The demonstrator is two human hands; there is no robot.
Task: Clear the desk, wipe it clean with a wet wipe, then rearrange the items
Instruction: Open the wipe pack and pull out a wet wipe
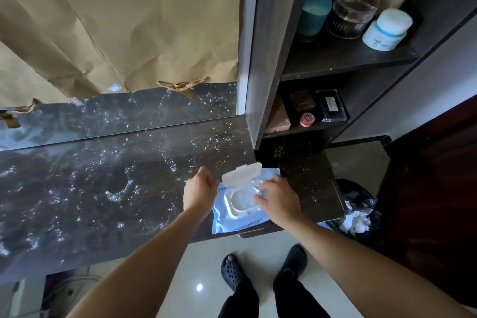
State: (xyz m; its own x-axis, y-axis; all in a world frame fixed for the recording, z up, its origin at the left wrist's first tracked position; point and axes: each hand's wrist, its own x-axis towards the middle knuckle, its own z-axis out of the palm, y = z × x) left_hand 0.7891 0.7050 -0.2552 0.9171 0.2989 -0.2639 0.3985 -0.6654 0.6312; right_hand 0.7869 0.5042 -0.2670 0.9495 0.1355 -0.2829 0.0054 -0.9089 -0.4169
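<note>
The counter [103, 188] is bare of loose items but speckled all over with white dust, so the clearing looks done and the wiping not yet begun. The wet-wipe pack [240, 217] lies at the counter's front edge, towards its right front corner, with its white lid [241, 173] flipped up. The left hand [200, 191] curls its fingers round the pack's left edge, steadying it. The right hand [280, 197] reaches its fingertips to the opening; they are blurred, so I cannot tell whether they have pinched a wipe. Jars [387, 29] stand on the shelf [348, 59] beyond the counter's right end, perhaps awaiting the rearranging that remains.
</note>
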